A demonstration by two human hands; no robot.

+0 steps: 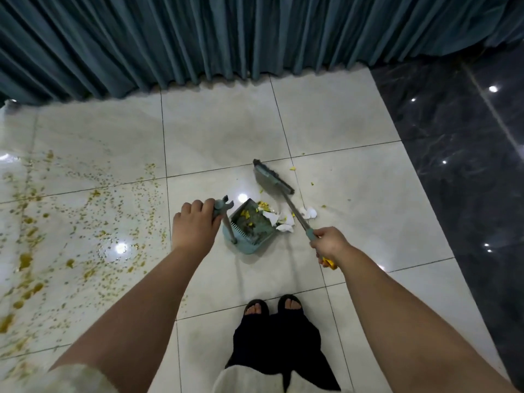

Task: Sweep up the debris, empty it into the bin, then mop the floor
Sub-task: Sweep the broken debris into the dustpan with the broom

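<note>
1. Two hands were at work over the pale tiled floor (354, 194), each curled firmly round a handle.
2. The left hand (192, 225) gripped the top of the dustpan's upright handle.
3. The dustpan (249, 232) sat on the floor ahead of the person's feet, between the two hands, with its open mouth turned toward the broom.
4. The right hand (330, 243) gripped the broom's long handle at its teal sleeve, and a yellow tip stuck out behind the fist.
5. The broom (273, 177) slanted away from that hand, its head lying beyond the dustpan. Whether the bristles touched the tile could not be told.
6. The debris (272, 218), yellow crumbs and white scraps, lay partly inside the dustpan and partly at its mouth. One white scrap lay just right of the broom handle, and a few yellow bits were scattered near the broom head.
7. A yellow-brown splatter (85, 222) spread wide across the tiles on the left, apart from the dustpan.
8. A teal curtain (198, 38) hung along the far edge of the floor, and a dark glossy strip (453, 165) ran down the right side.
9. Black open-toed slippers (272, 306) covered the feet.
</note>
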